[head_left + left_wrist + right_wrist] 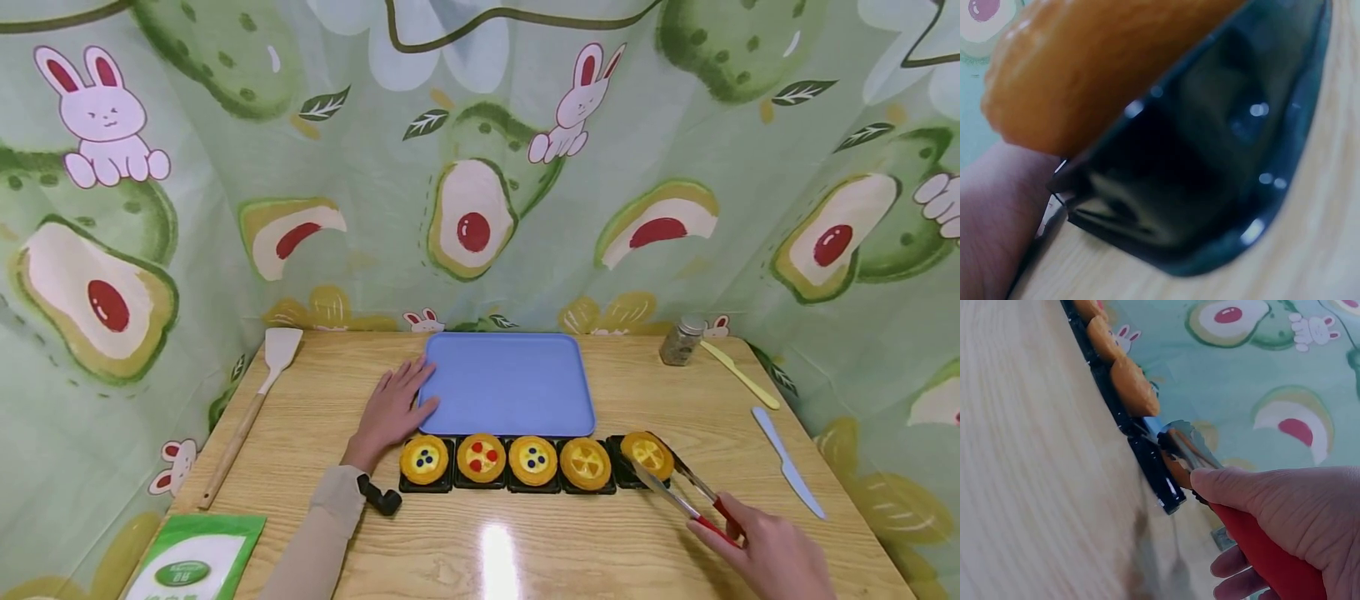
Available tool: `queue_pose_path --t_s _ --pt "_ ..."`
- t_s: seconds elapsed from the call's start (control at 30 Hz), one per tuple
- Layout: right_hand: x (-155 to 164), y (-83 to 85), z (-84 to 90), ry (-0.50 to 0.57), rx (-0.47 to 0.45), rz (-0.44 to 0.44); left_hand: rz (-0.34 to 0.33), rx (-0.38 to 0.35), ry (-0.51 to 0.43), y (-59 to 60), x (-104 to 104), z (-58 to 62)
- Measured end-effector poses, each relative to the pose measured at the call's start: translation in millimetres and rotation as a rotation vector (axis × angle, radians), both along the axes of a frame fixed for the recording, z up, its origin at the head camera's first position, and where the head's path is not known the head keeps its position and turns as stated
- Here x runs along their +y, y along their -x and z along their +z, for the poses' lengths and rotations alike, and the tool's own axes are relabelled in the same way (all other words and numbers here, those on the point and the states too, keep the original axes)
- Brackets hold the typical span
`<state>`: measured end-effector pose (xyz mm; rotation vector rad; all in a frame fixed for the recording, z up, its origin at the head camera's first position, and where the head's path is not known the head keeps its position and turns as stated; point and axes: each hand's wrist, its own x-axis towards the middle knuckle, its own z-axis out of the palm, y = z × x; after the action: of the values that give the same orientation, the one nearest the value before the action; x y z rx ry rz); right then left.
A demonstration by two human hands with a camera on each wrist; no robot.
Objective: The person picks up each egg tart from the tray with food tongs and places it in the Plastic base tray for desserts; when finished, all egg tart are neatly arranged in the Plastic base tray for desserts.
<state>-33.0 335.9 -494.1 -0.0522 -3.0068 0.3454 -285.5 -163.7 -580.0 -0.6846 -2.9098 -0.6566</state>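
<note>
Wooden table (pixel 525 550): my right hand (pixel 772 554) grips tongs (pixel 686 492) closing on the rightmost tart (pixel 647 452), left hand (pixel 390 408) flat against the blue tray (pixel 510 383); squeeze evenly, lift straight.

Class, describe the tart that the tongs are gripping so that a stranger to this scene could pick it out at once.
On the wooden table, just in front of the blue tray, five tarts sit in a row in black cups. The tart is the one at the right end. Only it is pinched by the red-handled tongs held in the right hand.
</note>
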Motion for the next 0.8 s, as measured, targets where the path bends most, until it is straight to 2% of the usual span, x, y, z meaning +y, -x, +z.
queue_pose_path --t_s 0.13,0.57,0.8 --pt "1.4 1.3 -3.5 0.009 -0.050 -0.022 0.001 -0.003 0.003 0.1 -0.1 0.8" --pt "1.4 2.1 -8.3 0.040 -0.102 -0.053 -0.008 0.017 0.002 -0.2 0.6 -4.6" --pt "1.2 2.1 -6.4 0.078 -0.063 -0.065 -0.006 0.036 -0.001 2.1 0.3 -6.8"
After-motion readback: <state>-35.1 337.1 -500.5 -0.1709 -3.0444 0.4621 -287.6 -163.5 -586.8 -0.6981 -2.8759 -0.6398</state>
